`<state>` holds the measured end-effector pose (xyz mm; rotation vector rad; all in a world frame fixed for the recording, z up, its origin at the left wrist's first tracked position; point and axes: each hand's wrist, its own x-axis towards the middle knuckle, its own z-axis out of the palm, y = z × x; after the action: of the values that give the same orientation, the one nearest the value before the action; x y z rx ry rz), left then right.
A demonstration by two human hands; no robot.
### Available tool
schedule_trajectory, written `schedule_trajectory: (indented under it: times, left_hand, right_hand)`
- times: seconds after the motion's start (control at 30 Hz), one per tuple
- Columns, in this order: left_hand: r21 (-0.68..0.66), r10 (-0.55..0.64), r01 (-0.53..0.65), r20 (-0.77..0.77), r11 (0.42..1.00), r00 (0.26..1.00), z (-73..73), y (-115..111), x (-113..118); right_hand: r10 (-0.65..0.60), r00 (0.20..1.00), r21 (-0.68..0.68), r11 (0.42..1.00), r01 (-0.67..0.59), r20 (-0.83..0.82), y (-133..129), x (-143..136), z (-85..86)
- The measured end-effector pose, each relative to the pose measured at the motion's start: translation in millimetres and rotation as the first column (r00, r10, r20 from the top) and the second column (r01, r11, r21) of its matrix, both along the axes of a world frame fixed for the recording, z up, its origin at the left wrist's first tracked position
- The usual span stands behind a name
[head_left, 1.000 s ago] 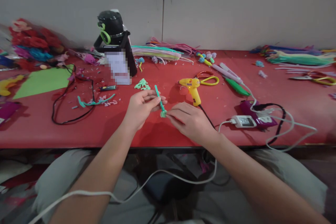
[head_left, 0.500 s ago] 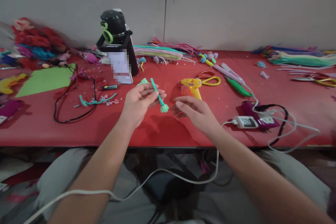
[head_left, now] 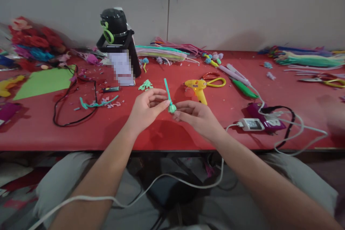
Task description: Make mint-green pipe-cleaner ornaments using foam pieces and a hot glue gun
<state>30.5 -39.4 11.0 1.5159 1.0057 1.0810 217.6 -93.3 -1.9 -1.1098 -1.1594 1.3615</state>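
Observation:
My left hand (head_left: 147, 110) pinches a small pipe-cleaner flower (head_left: 171, 108), its pale green head low and its teal stem (head_left: 167, 88) pointing up and slightly left. At the flower head's right side, my right hand (head_left: 195, 115) has thumb and fingers closed on its edge. Just beyond my left hand lies a little heap of pale green cut pieces (head_left: 146, 85). A yellow glue gun (head_left: 198, 89) rests on the red table behind my right hand.
A black bottle (head_left: 115, 25) with a phone (head_left: 122, 67) leaning on it stands back left. Yellow-handled scissors (head_left: 217, 82), a lilac hot iron (head_left: 234, 74) and a purple power bank (head_left: 266, 118) lie right. A white cable (head_left: 161, 175) crosses my forearms. Pipe-cleaner bundles (head_left: 309, 60) line the back.
The stem has swung more upright in my left hand. My right hand has moved in from the right and now meets the flower head. The green pieces behind show more fully.

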Motion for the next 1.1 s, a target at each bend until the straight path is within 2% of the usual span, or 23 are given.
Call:
schedule_trajectory:
  times: [0.3,0.6,0.73,1.1]
  left_hand:
    - [-0.001,0.001,-0.001,-0.025,1.000,1.000,0.1,-0.3,2.2]
    - [0.035,-0.001,0.002,-0.030,0.999,1.000,-2.5,0.1,2.8]
    - [0.061,-0.025,0.027,-0.041,0.998,0.999,-3.6,-0.1,3.2]
    - [0.004,-0.019,0.019,-0.013,1.000,1.000,-3.5,-1.5,5.4]
  right_hand:
    - [0.021,1.000,0.040,0.999,-0.021,0.008,-0.3,-0.4,-1.9]
    - [0.015,0.999,-0.037,0.999,-0.014,0.039,-0.5,-2.3,1.8]
    - [0.001,0.998,-0.019,1.000,0.000,0.065,-0.3,-2.4,2.2]
    - [0.004,0.993,0.005,1.000,-0.004,0.119,1.9,0.8,0.1]
